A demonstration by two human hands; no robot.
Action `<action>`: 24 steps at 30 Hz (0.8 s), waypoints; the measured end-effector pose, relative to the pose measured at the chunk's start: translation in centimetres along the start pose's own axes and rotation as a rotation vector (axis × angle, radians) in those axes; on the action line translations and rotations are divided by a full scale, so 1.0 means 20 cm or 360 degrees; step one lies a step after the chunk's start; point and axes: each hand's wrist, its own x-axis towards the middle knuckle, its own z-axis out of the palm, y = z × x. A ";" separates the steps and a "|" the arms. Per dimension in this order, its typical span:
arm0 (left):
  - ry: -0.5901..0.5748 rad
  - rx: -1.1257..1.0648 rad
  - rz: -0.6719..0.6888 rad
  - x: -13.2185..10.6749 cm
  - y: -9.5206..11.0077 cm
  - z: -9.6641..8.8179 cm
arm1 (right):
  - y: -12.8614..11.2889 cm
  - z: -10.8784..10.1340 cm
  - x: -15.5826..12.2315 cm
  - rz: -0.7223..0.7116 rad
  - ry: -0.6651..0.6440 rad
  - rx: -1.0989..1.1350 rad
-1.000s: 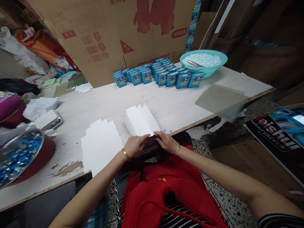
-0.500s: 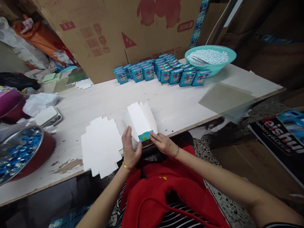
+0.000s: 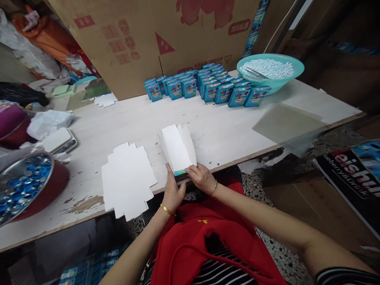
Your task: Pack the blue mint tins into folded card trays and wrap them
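In the head view a white cardboard box blank (image 3: 177, 147), partly folded with its long sides raised, lies at the table's front edge. A strip of its blue printed side shows at the near end. My left hand (image 3: 173, 193) grips the near left corner, its fingers along the side and the thumb lower down. At the near right corner my right hand (image 3: 202, 178) has its fingers closed on the end flap. Left of my hands lies a stack of flat white box blanks (image 3: 127, 182), jutting over the table edge.
Several small blue boxes (image 3: 190, 88) stand in rows before a large carton (image 3: 136, 47). A turquoise basin (image 3: 274, 84) of white pieces is at back right. Far left are a red bowl (image 3: 56, 178) of blue-wrapped pieces and a scale (image 3: 59, 141). A translucent sheet (image 3: 287, 122) lies right.
My left hand has moved right and closed on the near left corner. The box blank's side walls stand up more, and less of the blue end shows. My right hand stays at the near end.
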 end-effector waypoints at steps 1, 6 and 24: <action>0.0083 0.0115 0.0076 0.00 0.01 -0.03 | -0.01 0.00 0.01 0.0024 -0.0008 -0.0036; -0.0478 0.0826 0.0477 0.12 0.17 -0.16 | -0.03 0.00 0.03 0.0078 -0.0040 -0.0106; -0.1558 0.0867 0.0090 0.62 0.16 -0.14 | -0.06 0.08 -0.02 0.0173 0.0519 0.0319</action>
